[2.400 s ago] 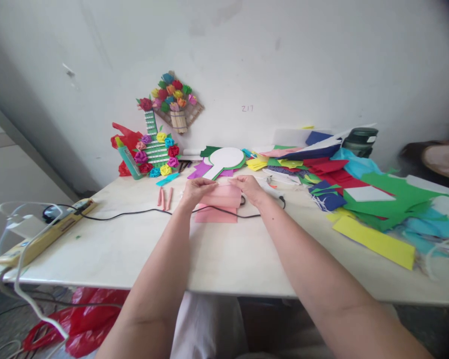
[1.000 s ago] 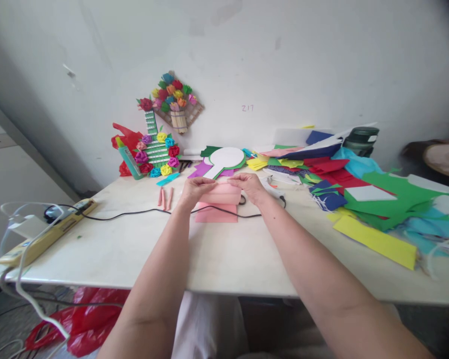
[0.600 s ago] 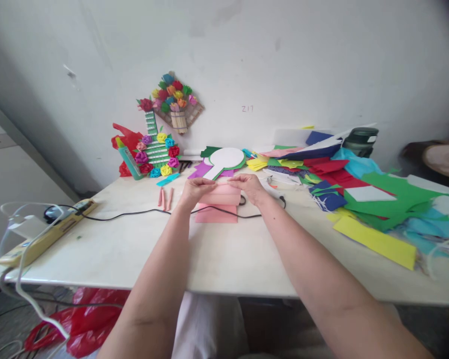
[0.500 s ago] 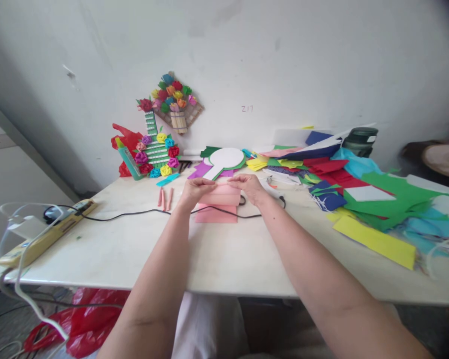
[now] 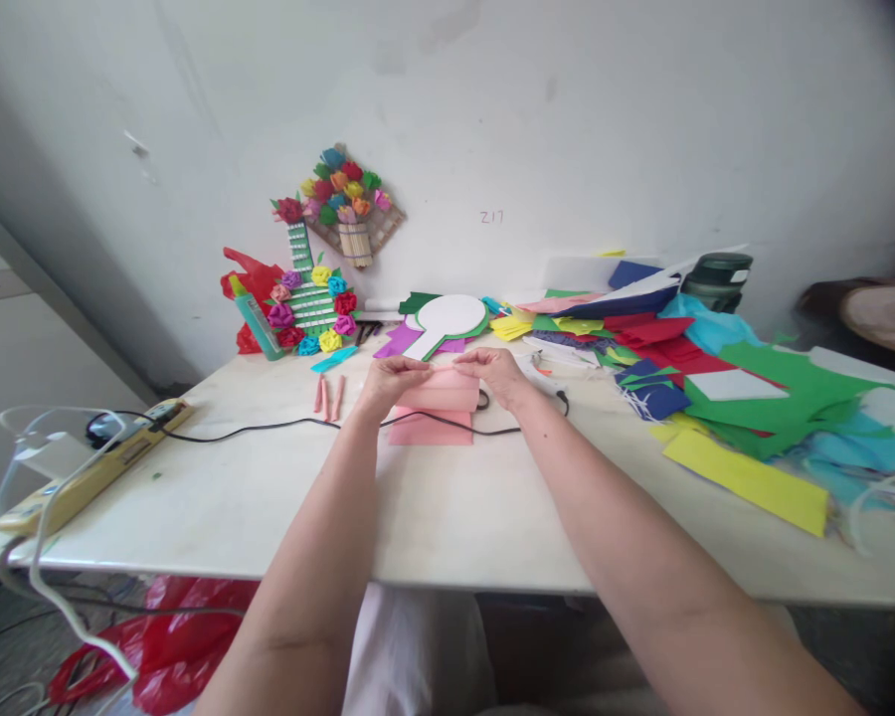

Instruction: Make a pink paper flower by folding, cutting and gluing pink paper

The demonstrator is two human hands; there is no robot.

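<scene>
Between my two hands is a sheet of pink paper (image 5: 439, 391), its far edge pinched at both corners and slightly curled. My left hand (image 5: 392, 383) is closed on the left end of that edge, my right hand (image 5: 498, 376) on the right end. Beneath it, more pink paper (image 5: 431, 430) lies on the table, crossed by a black cord (image 5: 254, 430). Several thin pink paper rolls (image 5: 329, 396) rest left of my left hand. Just beyond my fingers are a white round-headed cutout with green backing (image 5: 451, 316) and purple paper (image 5: 397, 340).
At the back left stand a green glue bottle (image 5: 258, 320) and a guitar-shaped craft with paper flowers (image 5: 314, 298). A power strip (image 5: 93, 467) lies along the left edge. Coloured paper scraps (image 5: 753, 398) are heaped on the right, near a dark green container (image 5: 718, 281).
Almost nothing differs. Both hands keep their pinch on the pink paper in nearly the same place.
</scene>
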